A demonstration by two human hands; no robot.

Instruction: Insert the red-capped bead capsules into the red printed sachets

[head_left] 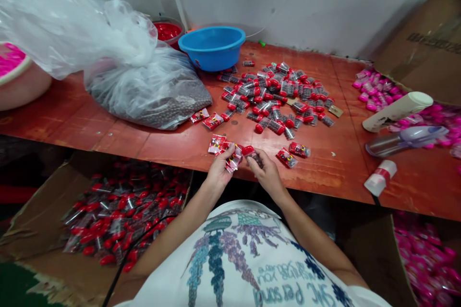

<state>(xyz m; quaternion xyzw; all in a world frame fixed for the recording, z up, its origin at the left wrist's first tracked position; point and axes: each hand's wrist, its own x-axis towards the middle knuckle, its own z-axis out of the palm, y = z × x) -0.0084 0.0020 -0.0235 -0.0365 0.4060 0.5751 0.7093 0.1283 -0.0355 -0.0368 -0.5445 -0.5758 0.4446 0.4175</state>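
Red-capped container (248,150) pinched in right hand (268,171); left hand (219,167) gripping red packets (235,157); blue basin (216,59) far left of heap (264,93), reddish table (162,149), pale wall (306,9) behind.

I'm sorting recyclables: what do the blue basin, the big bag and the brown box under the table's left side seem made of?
The blue basin looks like plastic, smooth with a soft sheen. The big bag seems thin, clear plastic film: it creases, and dark contents show through. The brown box is likely cardboard, matte with a ragged edge.
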